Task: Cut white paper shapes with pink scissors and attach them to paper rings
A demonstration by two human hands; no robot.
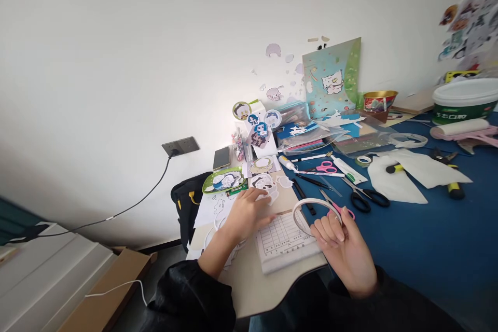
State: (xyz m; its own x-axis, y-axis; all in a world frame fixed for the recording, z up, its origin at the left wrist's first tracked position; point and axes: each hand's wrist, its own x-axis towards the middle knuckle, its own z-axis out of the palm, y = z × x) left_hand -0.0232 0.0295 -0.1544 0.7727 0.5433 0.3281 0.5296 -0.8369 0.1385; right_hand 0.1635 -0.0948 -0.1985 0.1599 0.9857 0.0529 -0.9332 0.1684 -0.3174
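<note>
My right hand is closed around the right side of a thin white ring that looks like a roll of tape, held above the form pad. My left hand reaches over the left part of the desk, fingers stretched out and apart, with nothing visible in it. Its fingertips are close to a white paper cutout with a drawn figure; whether they touch it I cannot tell. Drawn paper sheets and white rings lie partly under my left forearm. Pink-handled scissors rest just behind my right hand.
Black-handled scissors, a black cutter and white paper pieces lie on the blue mat. At the back are plastic bags, a red-gold bowl and a white-green tub. A phone leans by the wall.
</note>
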